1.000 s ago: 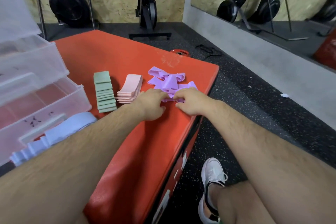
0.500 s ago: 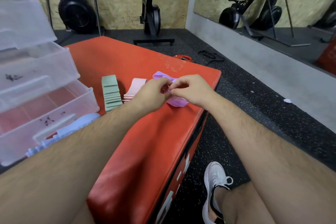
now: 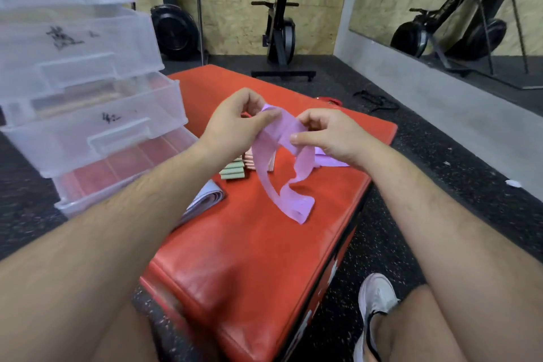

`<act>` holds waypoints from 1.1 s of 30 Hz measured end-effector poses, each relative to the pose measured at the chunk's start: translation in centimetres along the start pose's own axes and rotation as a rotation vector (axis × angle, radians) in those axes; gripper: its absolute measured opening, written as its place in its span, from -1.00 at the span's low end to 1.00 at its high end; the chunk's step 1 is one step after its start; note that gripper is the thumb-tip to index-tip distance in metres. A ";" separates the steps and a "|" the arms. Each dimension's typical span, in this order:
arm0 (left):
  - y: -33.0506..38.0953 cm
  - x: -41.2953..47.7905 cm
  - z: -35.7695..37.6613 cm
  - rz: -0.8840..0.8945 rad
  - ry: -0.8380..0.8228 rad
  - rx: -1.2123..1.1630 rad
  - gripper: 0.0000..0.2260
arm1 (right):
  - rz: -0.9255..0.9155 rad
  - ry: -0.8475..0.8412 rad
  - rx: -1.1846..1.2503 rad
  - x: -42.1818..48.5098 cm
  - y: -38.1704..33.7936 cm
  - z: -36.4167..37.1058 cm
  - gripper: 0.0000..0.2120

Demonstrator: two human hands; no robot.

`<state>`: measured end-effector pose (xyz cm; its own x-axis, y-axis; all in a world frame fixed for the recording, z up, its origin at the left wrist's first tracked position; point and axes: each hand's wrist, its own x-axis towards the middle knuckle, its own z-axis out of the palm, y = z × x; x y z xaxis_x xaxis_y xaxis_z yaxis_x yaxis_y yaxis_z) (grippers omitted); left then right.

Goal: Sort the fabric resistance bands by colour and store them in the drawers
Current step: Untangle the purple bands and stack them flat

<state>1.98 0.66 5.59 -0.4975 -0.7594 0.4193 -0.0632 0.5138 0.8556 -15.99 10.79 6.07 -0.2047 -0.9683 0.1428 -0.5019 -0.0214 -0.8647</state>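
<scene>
Two quick ones: what's each hand doing, and where are the bands?

Reply: left hand (image 3: 235, 123) and right hand (image 3: 326, 135) are both up over the red worktop (image 3: 264, 258), fingers (image 3: 304, 138) pinched onto one purple band (image 3: 260, 156). It hangs between them in a twisted loop. Can't tell if the low end touches the worktop or not.

And the rest of them?

Reply: more purple bands (image 3: 330, 161) lie behind the right hand. The pink stack (image 3: 249, 159) and green stack (image 3: 232, 172) sit side by side just past the left wrist, partly hidden. Pale blue bands (image 3: 205, 200) lie near the worktop's left edge, right beside the left forearm. Clear drawers (image 3: 97, 132) stand on the left, lower ones pulled out. There's a white shoe (image 3: 376, 300) on the floor (image 3: 440, 185), bottom right.
</scene>
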 end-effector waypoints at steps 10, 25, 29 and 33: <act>-0.3 -2.1 -3.4 -0.068 -0.141 0.226 -0.62 | -0.101 0.221 -0.086 0.6 -1.5 3.0 -0.87; 0.5 -1.8 -2.3 0.047 -0.066 0.198 -0.90 | 0.017 0.028 0.230 -0.9 -2.4 3.2 -0.71; 0.8 -1.6 -2.0 0.015 -0.016 0.126 -0.81 | -0.031 0.008 0.241 -1.0 -1.9 3.8 -0.72; 1.2 -1.6 -1.8 -0.013 -0.021 0.039 -0.72 | -0.065 0.069 0.186 -1.1 -2.1 4.5 -0.81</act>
<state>4.27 1.77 6.44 -0.5142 -0.7578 0.4017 -0.1033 0.5196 0.8481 -10.99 10.76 5.54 -0.2368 -0.9443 0.2284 -0.3534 -0.1353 -0.9256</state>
